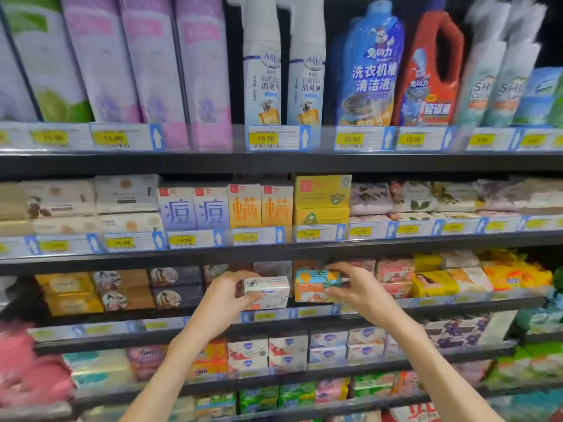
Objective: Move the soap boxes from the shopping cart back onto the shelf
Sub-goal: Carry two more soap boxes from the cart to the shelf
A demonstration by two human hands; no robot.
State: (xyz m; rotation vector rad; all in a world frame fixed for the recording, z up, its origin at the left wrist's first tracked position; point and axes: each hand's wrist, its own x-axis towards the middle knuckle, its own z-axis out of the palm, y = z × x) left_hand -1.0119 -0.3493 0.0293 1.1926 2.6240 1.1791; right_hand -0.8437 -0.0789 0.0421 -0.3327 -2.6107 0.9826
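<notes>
We see two soap boxes at the front edge of the third shelf (304, 313) down, side by side and near each other. The white soap box (268, 292) with blue print lies on its long side, facing us. The orange and teal soap box (315, 286) sits just right of it, also lengthwise.

Bright, even store light from overhead, hardly a shadow except the dark gaps under each shelf lip (274, 166). Sharpest just above the fingers, around the price tags (263, 138). Well out to either side of the fingers everything smears with motion blur, and the shelf lines bow at the edges.
</notes>
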